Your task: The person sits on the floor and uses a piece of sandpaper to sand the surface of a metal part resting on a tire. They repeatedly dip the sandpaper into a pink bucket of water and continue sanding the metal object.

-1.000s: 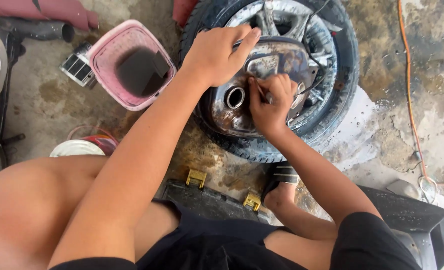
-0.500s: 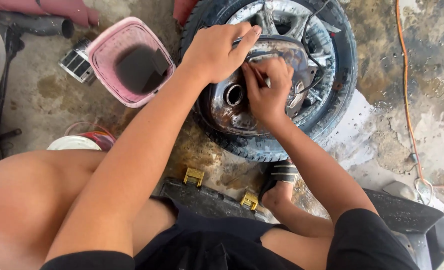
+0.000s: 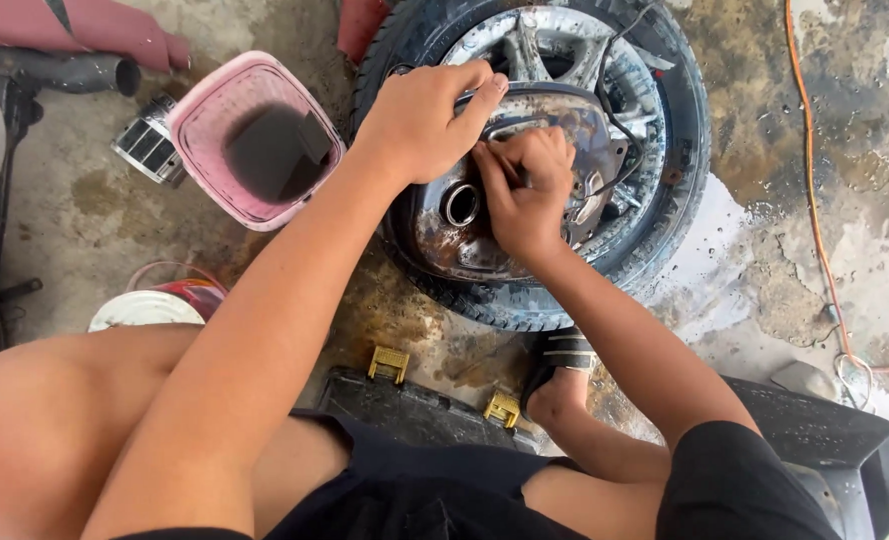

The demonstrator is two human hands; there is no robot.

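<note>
Head view.

Item: rusty metal tank (image 3: 485,215), laid on a wheel (image 3: 665,150) that lies flat on the wet concrete floor (image 3: 845,270). A round filler hole (image 3: 462,204) is seen open in its top.

Left hand (image 3: 420,125): laid over the tank's upper edge, fingers (image 3: 480,85) curled on the rim, steadying it.

Right hand (image 3: 527,190): fingers pinched together on something small pressed to the tank surface; what is held cannot be told.

Risks, as judged:
- The tank may be rocked or slid off the wheel if the left hold is loosened, since it is only resting there.
- Fingers may be cut or scraped on rusted edges, no gloves being worn.
- Footing may be lost on the wet, stained floor; a sandalled foot (image 3: 560,375) is set just beside the tyre.
- The orange cable (image 3: 815,220), trailed through damp patches at right, may be snagged.

Packages, labels, signs:
- Pink tub (image 3: 255,140), upper left, rounded-square, dark contents.
- White round lid (image 3: 145,310) by the knee, red container behind.
- Two yellow clips (image 3: 389,362) on a black panel (image 3: 415,410), lower centre.
- No sign or readable label is made out.
</note>
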